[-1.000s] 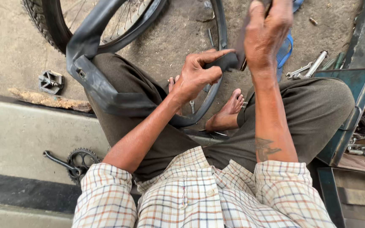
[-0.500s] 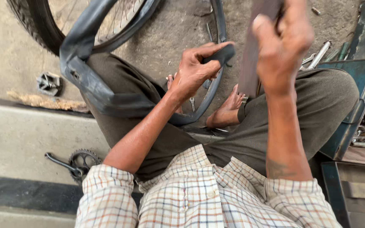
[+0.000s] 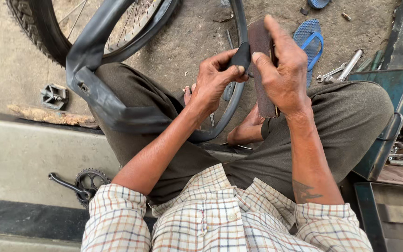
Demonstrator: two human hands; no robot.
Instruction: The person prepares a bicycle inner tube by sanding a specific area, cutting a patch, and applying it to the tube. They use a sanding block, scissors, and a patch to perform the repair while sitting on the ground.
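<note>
A black rubber inner tube (image 3: 113,105) drapes over my left knee and loops round in front of me. My left hand (image 3: 215,79) pinches a folded part of the tube between thumb and fingers. My right hand (image 3: 283,70) grips a flat brown strip of abrasive sheet (image 3: 262,51) and holds it against the pinched fold of the tube. Both hands meet above my crossed legs, over my bare foot (image 3: 246,130).
A bicycle wheel with tyre (image 3: 36,28) stands at the top left. A pedal (image 3: 53,95) and a crank with chainring (image 3: 82,183) lie on the ground at left. A blue sandal (image 3: 309,42), spanners (image 3: 334,72) and a green toolbox (image 3: 399,116) sit at right.
My right hand has come down from the top of the view with the abrasive strip and now meets the tube held in my left hand. The left hand has barely moved.
</note>
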